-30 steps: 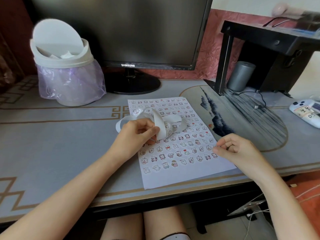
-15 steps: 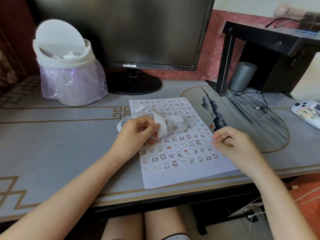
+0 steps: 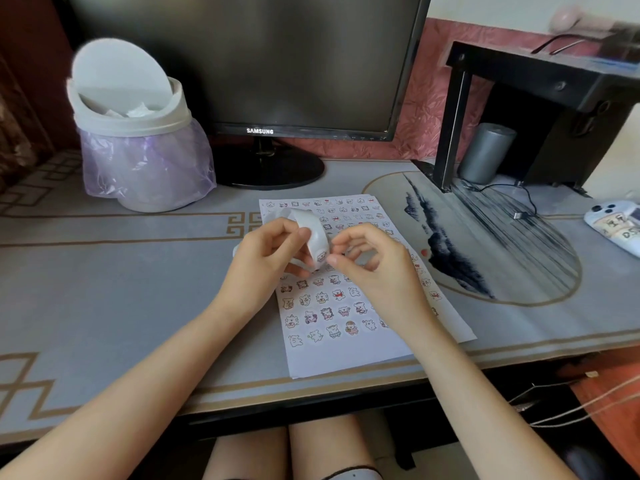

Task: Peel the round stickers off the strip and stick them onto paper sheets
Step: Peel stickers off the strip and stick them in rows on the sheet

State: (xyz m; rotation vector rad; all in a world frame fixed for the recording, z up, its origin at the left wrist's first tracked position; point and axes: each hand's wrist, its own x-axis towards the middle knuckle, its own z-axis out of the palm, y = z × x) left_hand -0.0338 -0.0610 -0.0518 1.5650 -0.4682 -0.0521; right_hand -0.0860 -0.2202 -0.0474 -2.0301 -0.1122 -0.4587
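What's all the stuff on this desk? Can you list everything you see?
sticker strip: one, white, curled, held above the paper
paper sheet: at least one, white, middle of the desk
stickers: lots, little cartoon pictures, in rows on the paper sheet
monitor: one, black, at the back, screen dark
bin: one, white with a purple bag, back left
desk mat: one, grey with gold lines, covering the desk
shelf: one, black, back right
cylinder: one, grey, under the shelf
gadget: one, white with buttons, far right edge
left hand: one, grips the sticker strip
right hand: one, fingertips at the strip; a pinch cannot be told
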